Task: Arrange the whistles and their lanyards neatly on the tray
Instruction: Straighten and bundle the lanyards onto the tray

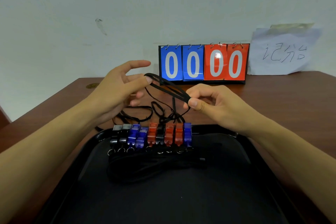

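Note:
A black tray (254,178) lies in front of me. Along its far edge stands a row of several whistles (151,135), black, blue and red, side by side with their rings toward me. Bundled black lanyards (156,167) lie on the tray just below the row. A black lanyard (167,87) is stretched in the air in loops between my hands. My left hand (120,89) has it hooked over a fingertip, other fingers spread. My right hand (214,103) pinches its other end between thumb and forefinger. More loose lanyards (138,114) lie on the table behind the whistles.
A flip scoreboard (202,63) showing 0000, two blue and two red cards, stands at the back of the brown wooden table (291,96). A sheet of paper with handwriting (283,52) leans against the wall to its right.

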